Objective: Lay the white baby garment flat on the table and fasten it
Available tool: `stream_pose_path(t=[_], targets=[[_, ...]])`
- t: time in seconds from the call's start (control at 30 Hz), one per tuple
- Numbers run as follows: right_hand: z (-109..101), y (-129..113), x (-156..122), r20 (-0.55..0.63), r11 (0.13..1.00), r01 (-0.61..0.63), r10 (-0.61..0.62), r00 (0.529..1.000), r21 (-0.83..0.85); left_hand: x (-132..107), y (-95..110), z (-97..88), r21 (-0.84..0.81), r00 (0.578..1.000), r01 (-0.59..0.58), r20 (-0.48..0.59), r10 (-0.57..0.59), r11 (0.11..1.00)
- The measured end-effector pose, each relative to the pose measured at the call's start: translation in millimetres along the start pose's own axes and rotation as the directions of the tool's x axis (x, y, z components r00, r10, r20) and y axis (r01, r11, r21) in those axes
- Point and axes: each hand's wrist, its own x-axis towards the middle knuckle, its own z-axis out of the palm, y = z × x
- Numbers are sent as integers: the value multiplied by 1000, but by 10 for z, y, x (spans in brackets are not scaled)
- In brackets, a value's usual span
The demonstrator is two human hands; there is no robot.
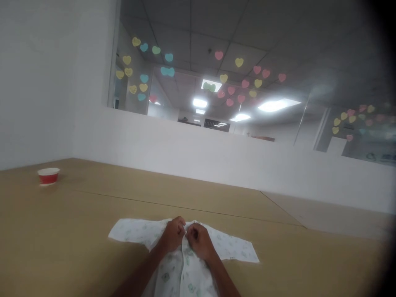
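A small white garment (168,270) with a faint green print lies face up on the table, its long sleeves spread to both sides. A front edge runs down its middle. Near the neckline my left hand (173,234) pinches the fabric with bent fingers. Close beside it, almost touching, my right hand (199,240) also has its fingers curled in a pinch on the front edge. The exact bit of cloth or fastening between the fingertips is hidden. The lower part of the garment runs out of view between my forearms.
A red and white paper bowl (48,177) stands at the far left of the wooden table (93,214). Seams cross the tabletop. Behind it rises a white wall (167,144) with a window (192,53) dotted with heart-shaped stickers.
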Motion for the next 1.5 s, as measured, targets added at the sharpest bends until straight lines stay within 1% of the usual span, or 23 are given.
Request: stream_pose_path(t=[0.07,0.13,0.2,0.27,0.3,0.37,0.4,0.47,0.53,0.57,0.63,0.7,0.73,0.8,0.87,0.97,1.07,1.17,1.23,1.33,1.37,1.43,1.5], targets=[[11,28,4,9,1000,-22,22,1000,10,-3,14,-7,77,1000,-16,15,15,997],[29,68,7,-8,999,-30,30,1000,-15,-11,32,-9,132,999,-16,45,10,991],[43,99,6,-44,996,12,-16,999,-92,-20,54,-8,167,997,-18,72,6,986],[41,102,-3,-64,980,81,-94,993,-182,-27,80,-15,192,997,-28,78,13,981],[34,92,-11,-62,971,111,-127,990,-212,-31,97,-27,215,997,-30,72,15,976],[13,61,-31,-43,962,139,-153,987,-236,-44,138,-74,282,997,-26,72,6,959],[1,46,-40,-26,960,144,-155,988,-241,-54,163,-111,323,995,-28,96,-3,946],[-17,35,-51,6,959,142,-145,989,-246,-82,216,-201,398,979,-51,202,-33,916],[-29,59,-48,28,961,137,-134,991,-242,-116,262,-290,445,941,-100,332,-60,890],[-35,82,-42,29,962,133,-130,991,-237,-131,276,-322,468,922,-122,381,-75,875],[-49,130,-24,18,965,128,-127,992,-228,-155,282,-352,531,898,-147,425,-113,834],[-67,152,-8,-28,964,120,-130,991,-237,-164,264,-339,603,898,-138,411,-158,785],[-73,143,-5,-62,962,116,-135,989,-248,-163,252,-325,631,906,-131,389,-166,765],[-66,76,-15,-112,956,111,-146,983,-272,-154,238,-301,652,932,-115,332,-146,749],[-23,-42,-48,-108,950,108,-146,983,-293,-142,251,-300,646,957,-95,270,-110,757],[98,-231,-124,-46,924,61,-85,995,-378,-131,313,-332,648,972,-69,216,-96,759],[216,-330,-175,-15,860,-7,-1,1000,-511,-127,363,-346,637,975,-79,211,-75,767],[262,-322,-172,-45,831,-73,58,997,-551,-121,356,-327,586,979,-85,198,-41,806],[247,-291,-153,-66,830,-104,81,995,-548,-115,336,-314,553,980,-73,194,-43,830],[166,-242,-113,-76,845,-146,125,989,-515,-107,344,-320,522,977,-27,193,-87,852],[130,-223,-97,-90,855,-166,140,986,-491,-109,369,-329,527,976,-17,194,-100,850],[53,-174,-63,-139,877,-205,160,977,-434,-124,461,-356,546,973,-35,210,-96,837],[-12,-108,-31,-169,899,-214,159,973,-383,-161,596,-389,556,954,-63,279,-114,829]])
